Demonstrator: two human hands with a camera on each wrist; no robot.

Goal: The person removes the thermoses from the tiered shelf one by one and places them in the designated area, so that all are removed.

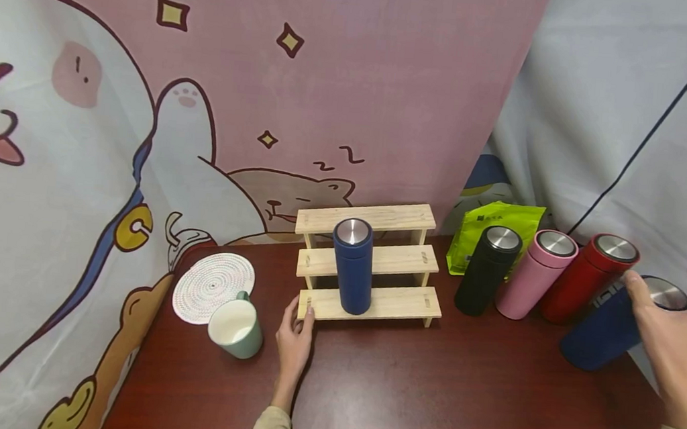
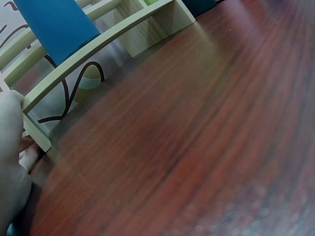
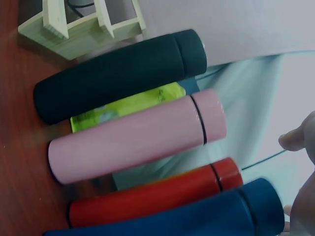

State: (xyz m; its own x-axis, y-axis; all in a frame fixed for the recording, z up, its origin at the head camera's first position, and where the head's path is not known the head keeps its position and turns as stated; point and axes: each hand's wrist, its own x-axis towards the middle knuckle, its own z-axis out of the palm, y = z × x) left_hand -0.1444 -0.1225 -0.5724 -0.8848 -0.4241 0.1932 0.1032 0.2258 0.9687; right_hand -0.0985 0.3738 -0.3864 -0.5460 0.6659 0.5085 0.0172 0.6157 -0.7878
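Observation:
A small three-tier wooden shelf (image 1: 397, 301) stands at the back of the table, and a blue thermos (image 1: 354, 269) is upright on its lowest step. My left hand (image 1: 295, 339) holds the left end of that step, thumb on top; in the left wrist view the thumb (image 2: 12, 105) lies against the shelf's corner. At the far right, my right hand (image 1: 682, 329) is spread, thumb and fingers apart, by the lid of a larger blue thermos (image 1: 603, 332). In the right wrist view a gap shows between the thumb (image 3: 295, 139) and that thermos's lid (image 3: 266, 206).
A black thermos (image 1: 482, 279), a pink thermos (image 1: 532, 280) and a red thermos (image 1: 580, 284) stand in a row right of the shelf. Behind them is a lime-green pouch (image 1: 469, 238). On the left are a pale green mug (image 1: 247, 341) and a round woven mat (image 1: 198, 290).

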